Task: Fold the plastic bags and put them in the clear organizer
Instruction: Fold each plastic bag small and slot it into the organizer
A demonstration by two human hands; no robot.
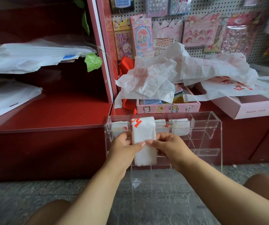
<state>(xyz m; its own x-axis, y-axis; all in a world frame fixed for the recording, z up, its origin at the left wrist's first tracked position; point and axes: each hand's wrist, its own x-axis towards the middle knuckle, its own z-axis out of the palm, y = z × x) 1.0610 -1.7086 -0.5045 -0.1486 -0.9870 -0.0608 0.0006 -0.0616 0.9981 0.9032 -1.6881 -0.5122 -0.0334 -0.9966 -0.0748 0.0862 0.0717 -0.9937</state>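
A white plastic bag with red print, folded into a narrow upright packet (144, 132), is held in front of the clear organizer (211, 140). My left hand (124, 147) grips its left edge with the thumb across the front. My right hand (166, 146) pinches its right edge. Folded bags (180, 127) sit in the organizer's top row of compartments, to either side of the held packet. A heap of unfolded white bags with red print (187, 70) lies on the red counter behind the organizer.
Pink boxes (168, 108) of small goods sit under the heap. A pegboard (195, 12) with sticker packs rises behind. Left, a red shelf unit (57, 111) holds stacks of flat plastic bags (25, 56). The organizer stands on a grey floor between my knees.
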